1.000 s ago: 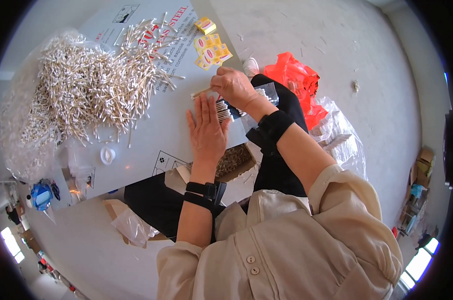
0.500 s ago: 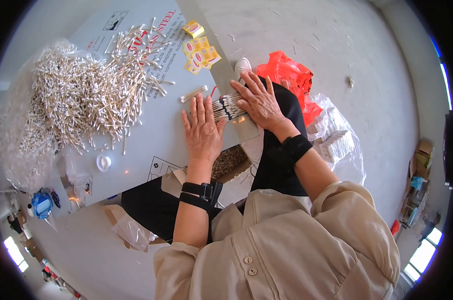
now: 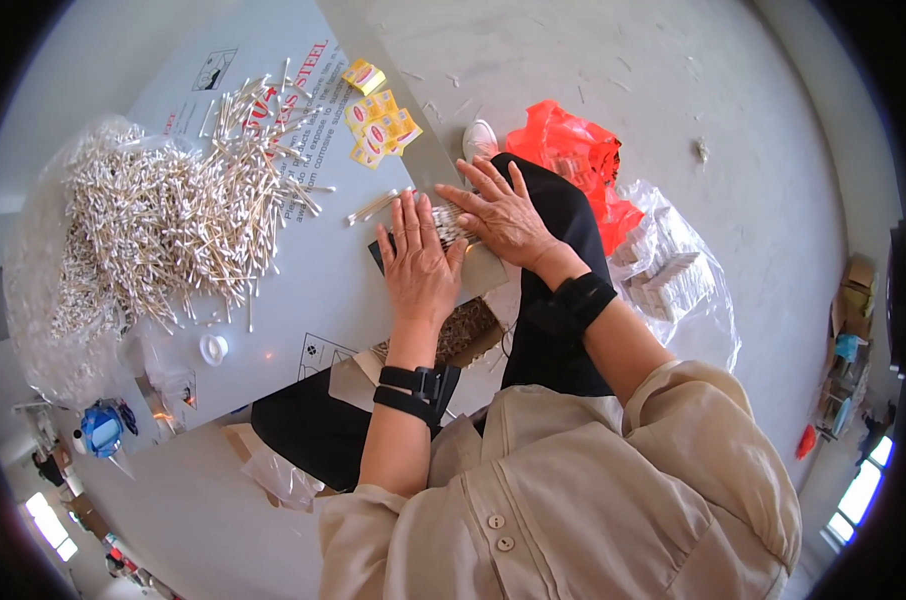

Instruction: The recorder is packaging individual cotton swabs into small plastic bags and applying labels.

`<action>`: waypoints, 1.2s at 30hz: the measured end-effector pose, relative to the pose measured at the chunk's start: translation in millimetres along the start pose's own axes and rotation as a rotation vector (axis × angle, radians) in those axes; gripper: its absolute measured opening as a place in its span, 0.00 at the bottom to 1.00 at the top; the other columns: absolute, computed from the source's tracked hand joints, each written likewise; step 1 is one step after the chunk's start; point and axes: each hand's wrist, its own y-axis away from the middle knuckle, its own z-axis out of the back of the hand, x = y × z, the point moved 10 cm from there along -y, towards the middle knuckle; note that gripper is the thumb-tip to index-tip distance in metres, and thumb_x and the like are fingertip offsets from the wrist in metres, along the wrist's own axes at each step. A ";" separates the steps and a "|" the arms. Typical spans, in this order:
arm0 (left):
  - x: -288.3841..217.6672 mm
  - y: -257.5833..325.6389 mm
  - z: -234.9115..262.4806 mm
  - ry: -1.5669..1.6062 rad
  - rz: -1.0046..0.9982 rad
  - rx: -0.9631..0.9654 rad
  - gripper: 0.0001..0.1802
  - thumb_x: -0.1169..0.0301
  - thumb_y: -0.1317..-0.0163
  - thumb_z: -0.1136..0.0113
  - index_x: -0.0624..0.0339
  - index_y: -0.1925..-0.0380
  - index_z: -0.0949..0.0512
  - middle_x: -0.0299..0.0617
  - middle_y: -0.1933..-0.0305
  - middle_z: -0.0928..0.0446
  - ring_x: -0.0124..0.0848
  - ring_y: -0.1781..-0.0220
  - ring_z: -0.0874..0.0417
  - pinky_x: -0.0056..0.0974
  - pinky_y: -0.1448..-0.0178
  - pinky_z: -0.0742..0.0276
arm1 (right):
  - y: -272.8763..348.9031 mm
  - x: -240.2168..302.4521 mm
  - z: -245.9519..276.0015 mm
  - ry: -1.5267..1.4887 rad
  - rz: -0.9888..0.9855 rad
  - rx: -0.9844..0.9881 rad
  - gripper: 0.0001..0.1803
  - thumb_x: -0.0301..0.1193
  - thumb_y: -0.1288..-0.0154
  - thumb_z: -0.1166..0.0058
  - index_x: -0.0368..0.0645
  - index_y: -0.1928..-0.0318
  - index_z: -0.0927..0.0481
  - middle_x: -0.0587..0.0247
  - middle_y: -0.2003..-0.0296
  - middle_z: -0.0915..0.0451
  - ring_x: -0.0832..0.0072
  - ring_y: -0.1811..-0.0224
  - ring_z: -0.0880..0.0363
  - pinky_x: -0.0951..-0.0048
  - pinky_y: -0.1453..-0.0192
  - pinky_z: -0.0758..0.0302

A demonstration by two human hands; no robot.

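My left hand (image 3: 422,268) lies flat near the table's right edge, fingers stretched out and close together. Opposite it, my right hand (image 3: 506,222) is spread out, its fingertips resting on the swabs. Between the two hands is a row of cotton swabs (image 3: 447,224), partly covered by the fingers. A dark flat piece (image 3: 376,256) sticks out beside my left fingers. Just beyond the left fingertips lies a small group of loose swabs (image 3: 373,207). Neither hand is closed around anything.
A large heap of cotton swabs (image 3: 163,220) spills from a clear plastic bag on the grey table (image 3: 263,340). Yellow packets (image 3: 383,130) and a white ring-shaped roll (image 3: 213,349) lie there too. Below are an open carton (image 3: 468,335), a red bag (image 3: 563,145) and a clear bag of white packs (image 3: 673,275).
My hands have come closer together, and less of the swab row shows between them. The dark flat piece now shows left of my left fingers. The whole view has shifted slightly.
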 end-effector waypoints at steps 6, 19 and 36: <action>22.4 7.4 25.2 0.675 0.035 -0.330 0.33 0.57 0.24 0.61 0.68 0.28 0.48 0.57 0.23 0.49 0.50 0.21 0.50 0.50 0.22 0.55 | 21.7 -77.2 -2.1 -1.034 -0.444 -0.516 0.24 0.34 0.30 0.45 0.45 0.36 0.27 0.55 0.40 0.26 0.66 0.35 0.31 0.66 0.32 0.36; -11.1 -9.2 8.7 0.919 0.118 -0.419 0.32 0.57 0.24 0.65 0.72 0.30 0.45 0.61 0.26 0.45 0.51 0.24 0.45 0.46 0.23 0.50 | 17.0 -53.1 -29.9 -1.533 -0.504 -0.471 0.14 0.29 0.27 0.49 0.33 0.48 0.20 0.59 0.52 0.18 0.75 0.50 0.22 0.74 0.42 0.26; 133.1 66.8 62.0 0.672 0.470 -0.641 0.13 0.74 0.34 0.45 0.61 0.49 0.25 0.43 0.48 0.23 0.35 0.52 0.26 0.40 0.48 0.29 | 4.6 10.3 62.5 -0.419 -0.108 -0.573 0.16 0.22 0.45 0.39 0.38 0.54 0.20 0.55 0.52 0.21 0.56 0.49 0.23 0.65 0.44 0.26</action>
